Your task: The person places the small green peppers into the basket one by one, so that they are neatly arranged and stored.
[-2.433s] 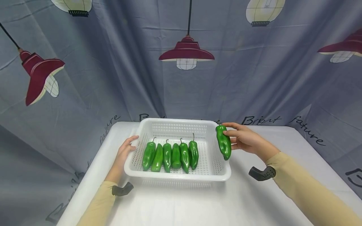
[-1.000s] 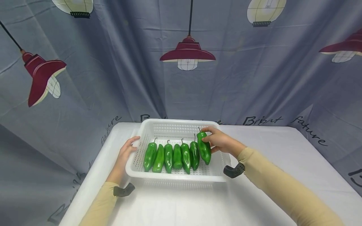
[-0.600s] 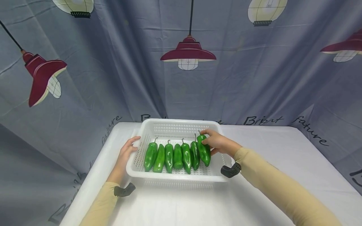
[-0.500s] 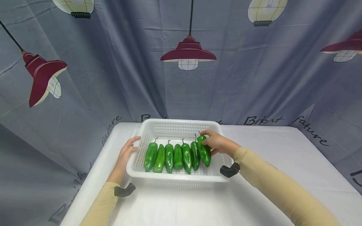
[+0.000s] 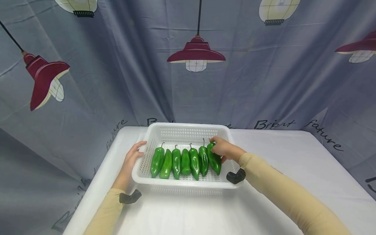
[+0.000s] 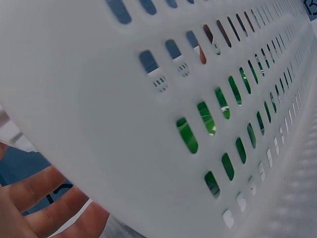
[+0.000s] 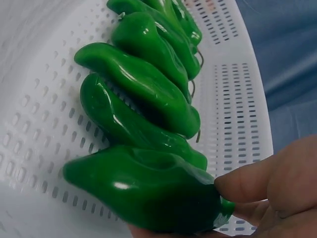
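In the head view several long green peppers (image 5: 194,163) lie side by side in a white perforated plastic basket (image 5: 188,184). My right hand (image 5: 224,148) reaches over the basket's right side and holds the rightmost green pepper (image 5: 214,162) by its stem end. The right wrist view shows the thumb on top of this pepper (image 7: 143,188), with fingers partly hidden beneath; its tapered end lies low beside the row. My left hand (image 5: 133,156) rests against the outside of the basket's left rim, fingers loosely extended. The left wrist view shows those fingers (image 6: 59,203) beside the basket wall (image 6: 99,114).
The basket stands on a white-covered table (image 5: 176,212). A grey-blue curtain (image 5: 132,81) printed with lamps surrounds the table at the back and sides. Dark wrist-worn devices (image 5: 236,176) sit over the beige sleeves (image 5: 288,189).
My right hand has carried the pepper leftward from over the basket's right rim, then lowered it beside the row. The left hand has stayed at the left rim.
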Demonstrator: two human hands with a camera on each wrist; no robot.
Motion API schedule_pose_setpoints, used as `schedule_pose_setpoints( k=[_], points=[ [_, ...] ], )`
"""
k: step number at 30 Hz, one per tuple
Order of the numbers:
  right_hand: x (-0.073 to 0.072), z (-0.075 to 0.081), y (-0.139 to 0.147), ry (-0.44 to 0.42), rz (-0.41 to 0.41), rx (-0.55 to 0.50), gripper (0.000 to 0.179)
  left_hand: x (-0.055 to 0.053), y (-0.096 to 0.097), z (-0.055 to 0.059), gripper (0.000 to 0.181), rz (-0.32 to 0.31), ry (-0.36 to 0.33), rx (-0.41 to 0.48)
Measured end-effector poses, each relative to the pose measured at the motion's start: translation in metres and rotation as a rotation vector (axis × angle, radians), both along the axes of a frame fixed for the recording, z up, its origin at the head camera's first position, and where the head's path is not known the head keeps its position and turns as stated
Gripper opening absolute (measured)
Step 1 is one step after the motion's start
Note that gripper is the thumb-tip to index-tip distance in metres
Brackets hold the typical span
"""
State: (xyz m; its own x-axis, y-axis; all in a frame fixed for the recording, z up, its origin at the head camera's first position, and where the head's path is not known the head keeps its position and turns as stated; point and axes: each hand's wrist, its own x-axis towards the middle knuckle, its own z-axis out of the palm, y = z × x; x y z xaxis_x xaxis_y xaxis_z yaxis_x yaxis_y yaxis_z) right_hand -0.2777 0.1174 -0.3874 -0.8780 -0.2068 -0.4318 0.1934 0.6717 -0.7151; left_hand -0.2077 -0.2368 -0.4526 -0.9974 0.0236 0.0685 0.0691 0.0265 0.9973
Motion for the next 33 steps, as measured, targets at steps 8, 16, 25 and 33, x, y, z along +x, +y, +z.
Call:
schedule_pose_setpoints(
  k=[8,16,25,33],
  points=[
    [0.0015,0.0022,-0.0036,-0.007,0.018,0.05,0.06,-0.0003,-0.0005,-0.0015,0.056,0.017,0.014,0.016],
    [0.0015,0.0019,-0.0032,-0.024,0.014,0.036,0.06,-0.0023,0.0004,-0.0033,0.057,0.014,0.018,0.036],
    [0.0014,0.0006,-0.0025,-0.003,0.024,0.04,0.06,-0.0022,0.0,-0.0028,0.058,0.015,0.001,0.007],
    [0.0016,-0.0018,-0.0014,0.002,0.019,0.046,0.062,-0.0022,0.0,-0.0033,0.058,0.01,-0.002,0.011]
  ],
)
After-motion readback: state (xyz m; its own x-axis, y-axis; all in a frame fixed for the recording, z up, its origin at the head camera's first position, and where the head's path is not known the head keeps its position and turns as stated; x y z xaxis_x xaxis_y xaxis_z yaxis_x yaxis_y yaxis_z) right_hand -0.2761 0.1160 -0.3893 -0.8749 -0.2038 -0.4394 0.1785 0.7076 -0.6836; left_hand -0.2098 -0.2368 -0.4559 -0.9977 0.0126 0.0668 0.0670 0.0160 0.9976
